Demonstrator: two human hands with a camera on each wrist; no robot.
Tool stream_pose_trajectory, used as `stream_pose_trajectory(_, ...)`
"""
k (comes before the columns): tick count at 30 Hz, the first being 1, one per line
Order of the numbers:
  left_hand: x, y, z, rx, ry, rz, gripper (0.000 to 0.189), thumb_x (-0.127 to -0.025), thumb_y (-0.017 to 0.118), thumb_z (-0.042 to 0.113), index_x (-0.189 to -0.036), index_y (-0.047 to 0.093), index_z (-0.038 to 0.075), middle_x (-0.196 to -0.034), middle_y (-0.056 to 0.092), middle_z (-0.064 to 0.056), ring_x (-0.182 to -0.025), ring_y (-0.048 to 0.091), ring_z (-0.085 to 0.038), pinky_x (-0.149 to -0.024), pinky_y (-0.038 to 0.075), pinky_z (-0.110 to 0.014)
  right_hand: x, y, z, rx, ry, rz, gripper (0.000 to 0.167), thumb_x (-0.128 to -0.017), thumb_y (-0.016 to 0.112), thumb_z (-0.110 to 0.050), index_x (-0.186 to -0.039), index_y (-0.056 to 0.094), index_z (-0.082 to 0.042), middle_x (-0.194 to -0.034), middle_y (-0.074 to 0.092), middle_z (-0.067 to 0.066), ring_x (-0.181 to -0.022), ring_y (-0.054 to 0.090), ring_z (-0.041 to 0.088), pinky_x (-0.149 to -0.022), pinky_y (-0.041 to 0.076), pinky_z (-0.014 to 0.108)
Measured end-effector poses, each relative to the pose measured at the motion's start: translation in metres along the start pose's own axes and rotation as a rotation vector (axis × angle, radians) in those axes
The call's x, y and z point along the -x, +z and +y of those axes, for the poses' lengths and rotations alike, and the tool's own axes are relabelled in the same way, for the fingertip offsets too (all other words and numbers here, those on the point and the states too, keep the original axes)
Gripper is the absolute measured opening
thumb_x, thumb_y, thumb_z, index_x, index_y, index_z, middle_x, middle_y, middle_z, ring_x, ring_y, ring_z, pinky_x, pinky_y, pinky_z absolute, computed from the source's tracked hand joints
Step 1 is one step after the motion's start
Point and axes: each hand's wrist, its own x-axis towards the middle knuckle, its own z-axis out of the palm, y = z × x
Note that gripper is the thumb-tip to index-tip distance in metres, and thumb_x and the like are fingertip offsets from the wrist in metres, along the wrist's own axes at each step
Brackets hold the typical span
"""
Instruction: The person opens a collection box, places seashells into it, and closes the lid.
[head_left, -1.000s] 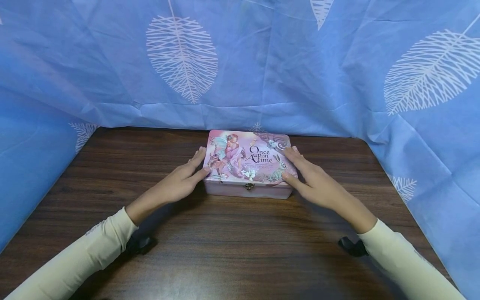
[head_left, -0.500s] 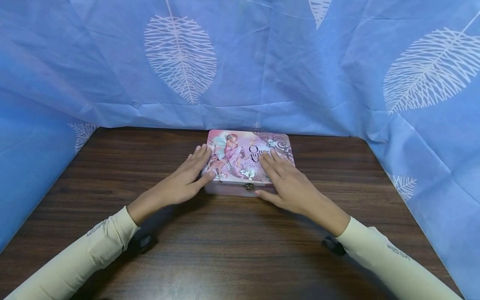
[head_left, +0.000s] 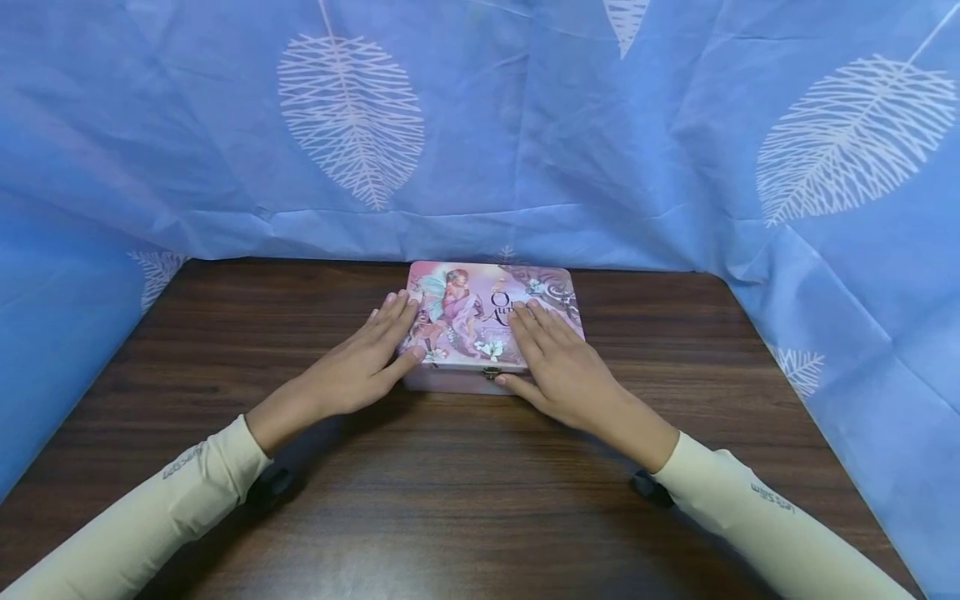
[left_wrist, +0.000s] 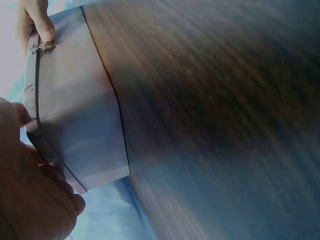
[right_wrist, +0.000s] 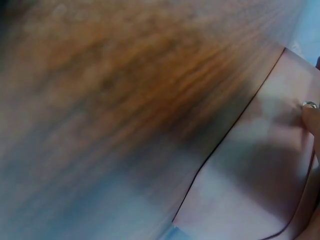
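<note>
A pink tin box with a fairy picture and lettering on its lid stands at the far side of the table, its lid down. My left hand lies along the box's left edge, fingers straight, thumb on the lid's front left corner. Across the right part of the lid rests my right hand, fingers straight and covering some lettering. Its thumb touches the small metal clasp at the front. In the left wrist view the thumb is by the clasp; the right wrist view shows the box's front wall.
The dark wood-grain table extends in front of the box and to both sides. Behind it hangs a blue cloth with white leaf prints, which also drops along the left and right sides.
My right hand has moved left from the box's right edge onto the lid, its thumb coming to the clasp. The left hand has shifted slightly further onto the lid's left edge.
</note>
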Motion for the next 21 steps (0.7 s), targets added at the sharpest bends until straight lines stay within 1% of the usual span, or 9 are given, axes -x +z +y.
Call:
stream_pose_trajectory(1, 0.002, -0.004, 0.006, -0.004, -0.023, -0.010, 0.086, -0.120, 0.030, 0.066, -0.182, 0.004, 0.013, -0.191, -0.004, -0.015, -0.178, -0.003, -0.037, -0.144, 0.009, -0.062, 0.000, 0.000, 0.000, 0.003, -0.005, 0.007, 0.092, -0.112, 0.066, -0.054, -0.173, 0.034, 0.008, -0.180, 0.036, 0.029, -0.170, 0.032, 0.046, -0.140, 0.032, 0.059)
stream_pose_trajectory(5, 0.001, -0.004, 0.006, -0.018, -0.032, -0.017, 0.083, -0.121, 0.033, 0.061, -0.182, 0.005, 0.013, -0.191, -0.004, -0.013, -0.179, -0.002, -0.037, -0.145, 0.009, -0.061, 0.000, -0.001, 0.001, -0.007, -0.008, -0.012, 0.093, -0.113, 0.065, -0.054, -0.174, 0.031, 0.007, -0.180, 0.034, 0.029, -0.171, 0.030, 0.046, -0.140, 0.030, 0.059)
stream_pose_trajectory(8, 0.001, -0.004, 0.005, 0.001, -0.041, -0.011, 0.081, -0.121, 0.037, 0.059, -0.182, 0.008, 0.014, -0.191, -0.003, -0.010, -0.179, -0.002, -0.037, -0.145, 0.009, -0.062, 0.001, -0.004, 0.003, -0.051, 0.004, -0.056, 0.095, -0.113, 0.062, -0.057, -0.176, 0.027, 0.005, -0.183, 0.027, 0.027, -0.174, 0.022, 0.045, -0.142, 0.025, 0.058)
stream_pose_trajectory(11, 0.001, -0.004, 0.004, 0.020, -0.045, 0.016, 0.080, -0.120, 0.043, 0.058, -0.183, 0.015, 0.016, -0.192, 0.003, -0.010, -0.178, 0.002, -0.039, -0.144, 0.010, -0.063, 0.003, -0.008, 0.007, -0.127, 0.016, -0.081, 0.097, -0.113, 0.062, -0.059, -0.178, 0.023, 0.002, -0.186, 0.022, 0.024, -0.176, 0.016, 0.044, -0.143, 0.021, 0.059)
stream_pose_trajectory(13, 0.000, -0.004, 0.003, 0.021, -0.044, 0.041, 0.080, -0.119, 0.048, 0.057, -0.182, 0.021, 0.016, -0.191, 0.009, -0.011, -0.178, 0.007, -0.041, -0.144, 0.012, -0.064, 0.006, -0.011, 0.010, -0.174, 0.033, -0.087, 0.098, -0.113, 0.061, -0.060, -0.179, 0.021, -0.001, -0.187, 0.019, 0.021, -0.177, 0.013, 0.043, -0.144, 0.019, 0.059)
stream_pose_trajectory(17, -0.001, -0.007, 0.001, 0.009, -0.045, 0.096, 0.079, -0.116, 0.054, 0.056, -0.180, 0.031, 0.016, -0.189, 0.022, -0.014, -0.176, 0.019, -0.044, -0.141, 0.019, -0.069, 0.012, -0.019, 0.021, -0.230, 0.080, -0.068, 0.098, -0.112, 0.061, -0.062, -0.180, 0.021, -0.004, -0.189, 0.018, 0.020, -0.177, 0.012, 0.042, -0.144, 0.018, 0.060)
stream_pose_trajectory(21, 0.000, -0.014, 0.000, 0.007, -0.085, 0.132, 0.079, -0.115, 0.056, 0.057, -0.180, 0.032, 0.017, -0.187, 0.030, -0.015, -0.175, 0.024, -0.043, -0.138, 0.024, -0.074, 0.021, -0.026, 0.040, -0.261, 0.148, -0.047, 0.096, -0.113, 0.059, -0.060, -0.180, 0.020, -0.004, -0.189, 0.016, 0.018, -0.178, 0.009, 0.041, -0.144, 0.016, 0.060)
